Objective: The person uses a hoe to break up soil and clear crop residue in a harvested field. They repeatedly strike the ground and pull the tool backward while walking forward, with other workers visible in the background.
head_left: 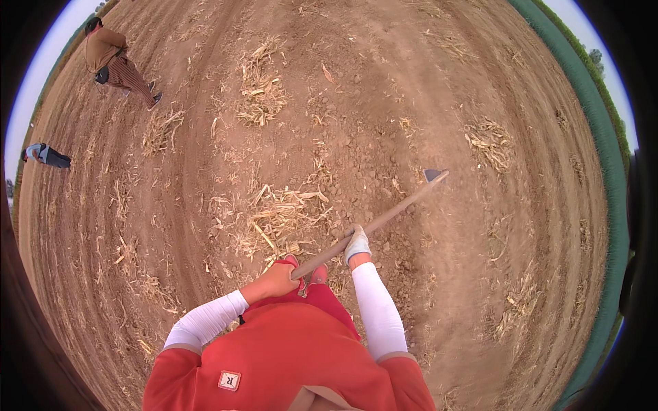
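Note:
A long wooden-handled hoe (pixel 393 211) slants from my waist up to the right, gripped in both hands. My left hand (pixel 277 281), bare, is shut around the handle's near end, close to my body. Farther along the shaft, my right hand (pixel 358 243) wears a pale work glove and is shut on it. The dark metal hoe blade (pixel 432 175) is at the far end, over bare brown soil; whether it touches the ground I cannot tell. Just ahead of my shoes (pixel 318 274) lies a heap of dry corn stalks and husks (pixel 290 213).
More dry stalk piles lie ahead (pixel 261 92) and to the right (pixel 489 143). One person (pixel 108 51) in a brown top stands at the upper left; another person (pixel 49 155) bends farther off. A green strip (pixel 606 154) borders the field on the right. Soil clods (pixel 367 174) are scattered ahead.

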A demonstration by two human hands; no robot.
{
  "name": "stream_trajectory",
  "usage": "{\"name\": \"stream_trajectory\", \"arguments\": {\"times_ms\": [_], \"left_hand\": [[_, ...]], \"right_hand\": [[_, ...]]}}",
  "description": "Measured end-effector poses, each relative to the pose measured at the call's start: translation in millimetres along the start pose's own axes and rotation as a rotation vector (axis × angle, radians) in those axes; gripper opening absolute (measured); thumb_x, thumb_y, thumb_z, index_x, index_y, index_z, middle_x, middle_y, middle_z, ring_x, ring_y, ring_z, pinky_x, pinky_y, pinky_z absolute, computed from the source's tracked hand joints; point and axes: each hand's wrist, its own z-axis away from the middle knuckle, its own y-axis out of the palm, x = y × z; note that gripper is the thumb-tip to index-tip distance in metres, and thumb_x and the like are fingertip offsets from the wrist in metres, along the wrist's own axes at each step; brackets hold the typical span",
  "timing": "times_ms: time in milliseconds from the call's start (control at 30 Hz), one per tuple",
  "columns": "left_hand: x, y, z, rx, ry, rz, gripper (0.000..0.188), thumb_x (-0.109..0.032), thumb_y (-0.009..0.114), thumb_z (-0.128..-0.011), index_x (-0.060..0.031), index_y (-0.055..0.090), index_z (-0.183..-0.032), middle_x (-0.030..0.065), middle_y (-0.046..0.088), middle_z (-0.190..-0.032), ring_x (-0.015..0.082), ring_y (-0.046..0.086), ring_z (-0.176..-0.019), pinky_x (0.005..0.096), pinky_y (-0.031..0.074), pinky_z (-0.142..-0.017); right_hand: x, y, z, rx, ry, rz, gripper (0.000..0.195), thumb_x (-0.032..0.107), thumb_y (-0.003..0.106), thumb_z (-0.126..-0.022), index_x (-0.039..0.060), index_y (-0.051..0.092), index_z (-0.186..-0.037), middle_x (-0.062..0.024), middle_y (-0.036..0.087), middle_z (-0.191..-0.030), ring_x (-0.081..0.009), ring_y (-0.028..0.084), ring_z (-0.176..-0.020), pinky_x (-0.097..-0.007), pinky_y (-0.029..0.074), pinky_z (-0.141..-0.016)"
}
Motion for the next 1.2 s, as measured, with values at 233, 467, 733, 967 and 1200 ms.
{"name": "stream_trajectory", "arguments": {"times_ms": [233, 467, 733, 967, 1200], "left_hand": [[-24.4, -6.1, -42.8, 0.172, -0.139, 0.099, 0.033, -0.022, 0.064, -0.076, 0.0079, 0.063, -0.089, 0.0289, 0.064, -0.083, 0.0391, 0.065, -0.083, 0.0438, 0.05, -0.073], [3.9, -59.0, -77.0, 0.146, -0.008, 0.053, 0.04, -0.028, 0.065, -0.076, 0.0085, 0.062, -0.092, 0.0282, 0.065, -0.087, 0.039, 0.065, -0.084, 0.0439, 0.05, -0.076], [57.2, -148.2, -146.9, 0.222, 0.034, -0.071, 0.042, -0.03, 0.067, -0.075, 0.0053, 0.064, -0.096, 0.0265, 0.065, -0.09, 0.0383, 0.065, -0.087, 0.0441, 0.049, -0.077], [48.0, -239.3, -191.4, 0.269, 0.093, -0.141, 0.039, -0.032, 0.065, -0.076, -0.0001, 0.066, -0.099, 0.0233, 0.066, -0.091, 0.0366, 0.065, -0.087, 0.0443, 0.05, -0.077], [69.1, -264.4, -236.6, 0.304, 0.169, -0.22, 0.046, -0.038, 0.067, -0.074, 0.0014, 0.066, -0.098, 0.0236, 0.066, -0.092, 0.0373, 0.065, -0.085, 0.044, 0.051, -0.077]], "right_hand": [[-50.5, -2.0, -27.6, 0.068, 0.119, 0.038, 0.028, 0.024, 0.059, -0.085, 0.0113, 0.046, -0.064, -0.0038, 0.045, -0.054, -0.0237, 0.047, -0.048, -0.0365, 0.044, -0.048], [-36.7, 36.4, -60.2, 0.081, 0.119, 0.131, 0.023, 0.024, 0.054, -0.082, 0.0079, 0.048, -0.067, -0.008, 0.049, -0.059, -0.0258, 0.051, -0.053, -0.0388, 0.046, -0.053], [-24.3, 112.6, -130.2, -0.011, 0.162, 0.061, 0.023, 0.028, 0.052, -0.085, 0.0084, 0.05, -0.073, -0.0098, 0.052, -0.063, -0.0275, 0.054, -0.056, -0.0421, 0.048, -0.055], [-13.9, 161.8, -175.9, -0.11, 0.113, 0.03, 0.021, 0.028, 0.058, -0.085, 0.0113, 0.052, -0.075, -0.0043, 0.054, -0.067, -0.0229, 0.054, -0.056, -0.0387, 0.047, -0.05], [2.3, 199.0, -190.2, -0.206, 0.202, -0.081, 0.022, 0.03, 0.056, -0.088, 0.0086, 0.053, -0.084, -0.0061, 0.056, -0.07, -0.0243, 0.058, -0.063, -0.0422, 0.053, -0.059]]}}
